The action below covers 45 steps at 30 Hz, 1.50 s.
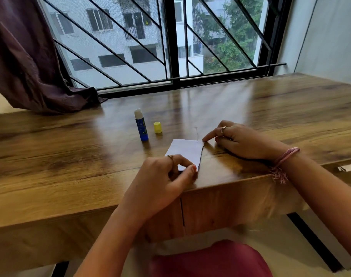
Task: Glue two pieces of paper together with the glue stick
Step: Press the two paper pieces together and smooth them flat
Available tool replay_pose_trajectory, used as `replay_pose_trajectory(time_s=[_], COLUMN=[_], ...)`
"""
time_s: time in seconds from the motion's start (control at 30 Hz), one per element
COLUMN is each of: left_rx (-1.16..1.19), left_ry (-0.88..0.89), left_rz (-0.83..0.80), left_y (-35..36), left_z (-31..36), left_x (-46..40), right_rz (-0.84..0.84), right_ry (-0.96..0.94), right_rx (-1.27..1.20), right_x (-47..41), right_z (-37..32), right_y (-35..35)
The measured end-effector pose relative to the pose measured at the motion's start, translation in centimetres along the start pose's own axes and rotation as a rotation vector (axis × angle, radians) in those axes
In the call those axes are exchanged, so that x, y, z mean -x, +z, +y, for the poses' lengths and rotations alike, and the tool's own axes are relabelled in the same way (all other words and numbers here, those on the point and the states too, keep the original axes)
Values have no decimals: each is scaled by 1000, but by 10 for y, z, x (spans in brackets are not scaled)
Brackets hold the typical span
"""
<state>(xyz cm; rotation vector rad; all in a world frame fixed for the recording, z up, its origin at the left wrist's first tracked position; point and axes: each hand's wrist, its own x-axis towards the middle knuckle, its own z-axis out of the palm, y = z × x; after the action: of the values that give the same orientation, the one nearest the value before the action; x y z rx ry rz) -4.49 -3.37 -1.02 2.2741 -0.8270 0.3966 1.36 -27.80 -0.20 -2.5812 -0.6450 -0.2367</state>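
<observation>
A person sits at a wooden counter (70, 156) in front of a barred window (170, 47). A small white piece of paper (185, 150) lies near the counter's front edge, its right edge slightly raised. Whether it is one sheet or two stacked cannot be told. The left hand (162, 176) pinches the paper's near corner between thumb and fingers. The right hand (240, 141) presses an extended index fingertip on the paper's far right corner, with the other fingers curled loosely; it grasps nothing. Just beyond the paper, to the left, an uncapped blue glue stick (141, 125) stands upright with its white glue tip showing. Its yellow cap (157, 127) stands just beside it on the right. A dark purple curtain (30, 66) drapes onto the counter's far left corner.
</observation>
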Motion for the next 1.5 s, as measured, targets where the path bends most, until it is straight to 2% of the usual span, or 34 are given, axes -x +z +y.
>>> replay_pose_trajectory(time_s=[0.13,0.23,0.4,0.57,0.73,0.97,1.17,1.23,1.4,1.5], left_rx=[-110,-227,-401,-427,-427,-319,-197,-173,-134,-104], left_ry=[-108,-170,-277,-345,-422,-331,-200,-182,-4,130], left_rz=[145,165,83,8,-169,-406,-517,-495,-260,-255], left_y=[7,12,14,9,-2,-18,-21,-20,-14,-10], left_z=[-4,-7,-12,-16,-25,-37,-45,-47,-36,-22], left_x=[-2,-2,-6,-14,-29,-51,-66,-68,-53,-34], right_rz=[-5,-10,-16,-21,-56,-162,-59,-33,-9,-42], right_ry=[0,11,29,25,3,-61,-31,-35,-50,-65], right_rx=[-4,-19,-38,-57,-127,-188,-215,-214,-205,-170], right_x=[2,4,13,28,46,57,50,47,46,47], right_z=[-1,-3,-6,-9,-15,-27,-21,-20,-20,-21], right_y=[0,0,-1,-4,-6,-10,-11,-9,-7,-5])
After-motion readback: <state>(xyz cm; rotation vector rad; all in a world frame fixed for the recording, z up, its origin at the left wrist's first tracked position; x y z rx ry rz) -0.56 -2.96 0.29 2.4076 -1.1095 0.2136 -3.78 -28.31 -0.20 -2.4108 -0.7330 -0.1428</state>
